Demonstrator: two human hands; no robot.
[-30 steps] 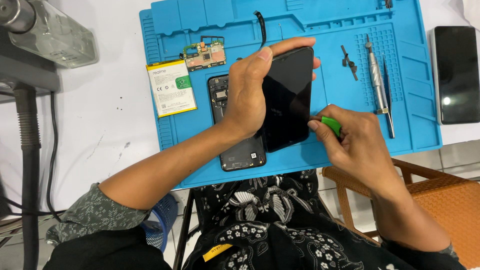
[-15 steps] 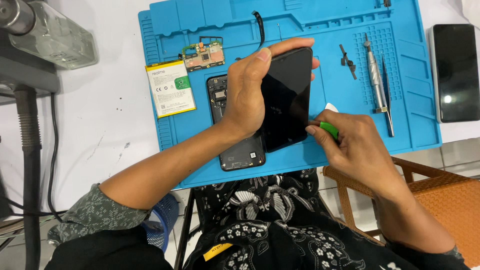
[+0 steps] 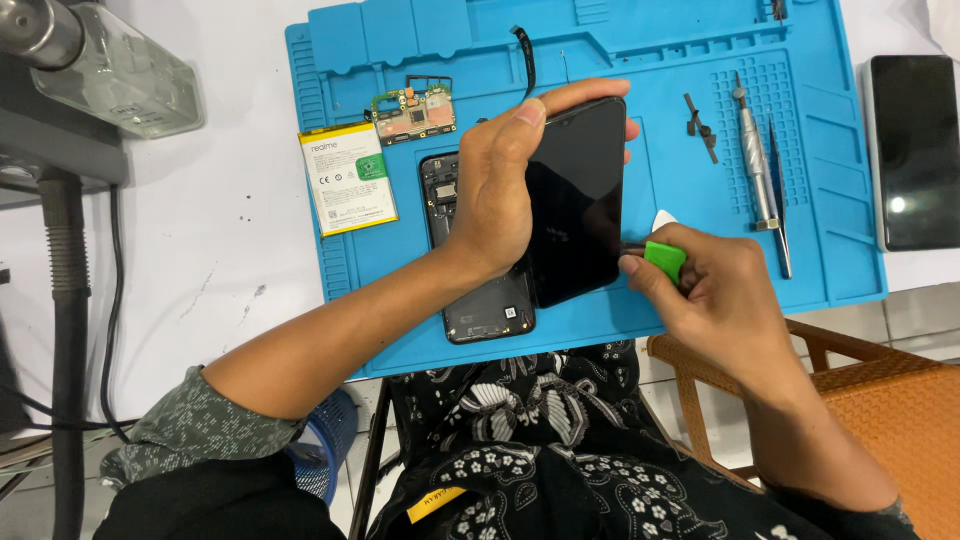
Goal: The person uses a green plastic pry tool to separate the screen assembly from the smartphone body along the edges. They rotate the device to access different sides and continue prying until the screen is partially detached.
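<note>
Gripping the thin, stiff, likely fragile black phone screen [image 3: 575,200] by its edges above the blue mat [image 3: 660,40], left hand [image 3: 500,190] wrapped round, right hand [image 3: 715,290] pinching a green pry tool [image 3: 664,260] against its side.

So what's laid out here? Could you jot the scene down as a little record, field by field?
surface: blue repair mat on a white table
left hand: left hand grips the black phone screen, held tilted above the mat
right hand: right hand pinches a green pry tool at the screen's right edge
under the screen: open phone back shell, partly covered
loose parts: battery, circuit board
tools at right: screwdriver, tweezers
off the mat: another dark phone
</note>
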